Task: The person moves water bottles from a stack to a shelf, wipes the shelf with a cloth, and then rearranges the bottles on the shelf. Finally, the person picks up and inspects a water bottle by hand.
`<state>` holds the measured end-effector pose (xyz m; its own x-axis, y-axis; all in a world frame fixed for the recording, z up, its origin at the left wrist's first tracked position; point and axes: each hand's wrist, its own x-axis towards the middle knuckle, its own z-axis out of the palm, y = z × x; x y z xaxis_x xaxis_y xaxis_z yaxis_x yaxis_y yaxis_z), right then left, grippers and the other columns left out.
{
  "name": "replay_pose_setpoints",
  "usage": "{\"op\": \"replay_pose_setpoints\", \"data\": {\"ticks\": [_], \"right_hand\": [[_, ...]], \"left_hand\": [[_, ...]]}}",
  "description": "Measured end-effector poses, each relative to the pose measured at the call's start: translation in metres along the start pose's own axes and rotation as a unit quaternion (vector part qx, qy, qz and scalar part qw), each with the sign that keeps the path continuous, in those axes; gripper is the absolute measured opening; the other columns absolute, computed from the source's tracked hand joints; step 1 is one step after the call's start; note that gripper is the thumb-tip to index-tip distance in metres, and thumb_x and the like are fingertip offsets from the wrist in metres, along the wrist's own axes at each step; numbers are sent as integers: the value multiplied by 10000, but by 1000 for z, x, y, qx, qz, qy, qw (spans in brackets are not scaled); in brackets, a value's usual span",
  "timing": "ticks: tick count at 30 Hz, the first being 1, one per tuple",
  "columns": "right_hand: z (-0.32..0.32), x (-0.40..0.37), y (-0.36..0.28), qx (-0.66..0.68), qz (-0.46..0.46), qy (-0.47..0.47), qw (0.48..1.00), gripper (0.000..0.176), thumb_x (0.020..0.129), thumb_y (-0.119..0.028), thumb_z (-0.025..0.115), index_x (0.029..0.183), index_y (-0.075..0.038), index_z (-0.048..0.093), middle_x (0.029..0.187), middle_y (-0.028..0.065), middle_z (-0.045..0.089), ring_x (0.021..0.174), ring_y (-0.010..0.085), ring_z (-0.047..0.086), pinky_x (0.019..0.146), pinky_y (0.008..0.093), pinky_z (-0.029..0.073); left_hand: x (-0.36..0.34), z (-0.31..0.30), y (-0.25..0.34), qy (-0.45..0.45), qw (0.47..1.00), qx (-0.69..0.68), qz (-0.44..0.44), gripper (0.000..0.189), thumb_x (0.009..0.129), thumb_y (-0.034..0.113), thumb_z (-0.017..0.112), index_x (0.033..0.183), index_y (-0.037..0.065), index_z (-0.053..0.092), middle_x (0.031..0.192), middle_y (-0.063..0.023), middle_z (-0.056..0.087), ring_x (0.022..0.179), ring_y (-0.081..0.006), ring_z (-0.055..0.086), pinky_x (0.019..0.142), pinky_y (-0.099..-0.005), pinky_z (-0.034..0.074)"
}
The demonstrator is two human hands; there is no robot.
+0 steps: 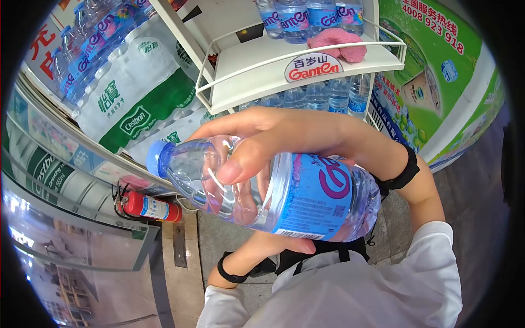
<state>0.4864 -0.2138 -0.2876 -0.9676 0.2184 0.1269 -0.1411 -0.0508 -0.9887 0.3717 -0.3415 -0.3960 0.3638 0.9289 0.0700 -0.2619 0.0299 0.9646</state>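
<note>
A clear plastic water bottle (314, 205) with a blue cap and a blue Ganten label lies nearly sideways, close in front of me, its cap to the left. My right hand (273, 136) is wrapped over it, thumb on the near side and fingers showing through the plastic behind. Below the label's lower edge, my left hand (276, 243) overlaps the bottle in this view. Most of its fingers are hidden behind the bottle. Both wrists wear black bands.
A white rack shelf (235, 87) ahead carries Ganten bottles (306, 19) and a pink cloth (339, 44). Wrapped Cestbon water packs (136, 87) are stacked at left. A red fire extinguisher (150, 208) stands by the glass, and a green printed panel (437, 71) is at right.
</note>
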Motion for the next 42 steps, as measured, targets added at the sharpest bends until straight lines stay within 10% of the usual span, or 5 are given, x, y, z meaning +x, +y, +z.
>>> {"op": "replay_pose_setpoints", "data": {"ticks": [13,19,27,33,42], "right_hand": [[-3,1,-6,8,25,-36,999,749,750,-299,648,1390,-43,356,1136,111,555,1014,174,554,803,270,458],[-15,-18,-24,-320,-108,10,941,810,751,-432,708,1376,-55,355,1137,177,558,1078,215,546,846,356,472],[19,-17,10,-359,-159,246,886,952,654,-323,815,1370,-25,263,1263,153,448,1213,254,435,1027,366,326],[3,-1,-6,-190,-251,280,907,793,687,-217,794,1279,-12,308,1123,128,574,1015,239,597,915,337,450],[-27,3,-37,14,-271,188,944,600,777,-179,708,1246,-24,367,1143,150,584,1071,214,570,944,342,434]], "left_hand": [[-1,0,0,31,991,-113,-58,958,578,365,841,1334,45,347,1276,-76,484,1184,-201,475,995,-370,414],[3,-4,9,121,987,90,56,847,609,111,839,1313,38,374,1222,-104,502,1128,-212,500,955,-358,415],[43,-37,17,319,852,355,216,847,592,104,821,1299,22,360,1189,-139,449,1137,-299,465,946,-398,393],[45,-10,69,376,746,498,232,912,578,143,843,1326,48,329,1150,-152,432,1073,-345,437,912,-408,393],[49,-28,82,171,932,212,241,952,659,132,814,1362,12,183,1266,-150,392,1168,-217,448,952,-335,414]]}}
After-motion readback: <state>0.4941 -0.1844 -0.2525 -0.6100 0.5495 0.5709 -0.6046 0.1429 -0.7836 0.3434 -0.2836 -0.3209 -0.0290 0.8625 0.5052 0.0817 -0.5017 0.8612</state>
